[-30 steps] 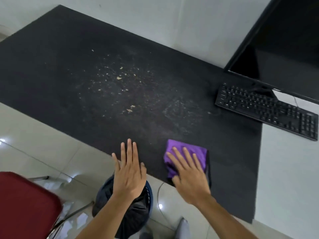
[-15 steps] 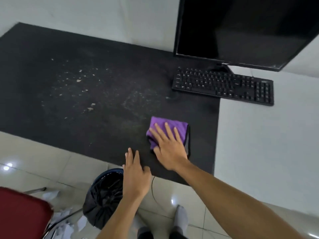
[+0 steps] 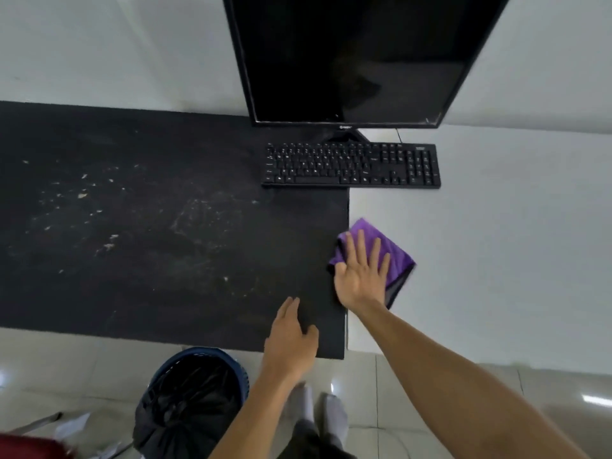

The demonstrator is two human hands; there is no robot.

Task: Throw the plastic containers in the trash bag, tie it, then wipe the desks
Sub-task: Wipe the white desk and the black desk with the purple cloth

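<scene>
Nearest, below the desk's front edge, a tied black trash bag (image 3: 185,409) sits in a blue bin (image 3: 202,354) on the floor. The left hand (image 3: 291,339) rests flat, fingers loosely spread and gripping nothing, at the front right corner of the black mat (image 3: 165,226). Just beyond it, the right hand (image 3: 361,276) presses a purple cloth (image 3: 394,256) flat under open fingers, straddling the mat's right edge and the white desk (image 3: 496,243). The crumbs (image 3: 82,195) lie well to the left of the cloth, so the wiping hand probably must sweep leftward. At the back edge stand the keyboard (image 3: 351,165) and monitor (image 3: 351,58).
</scene>
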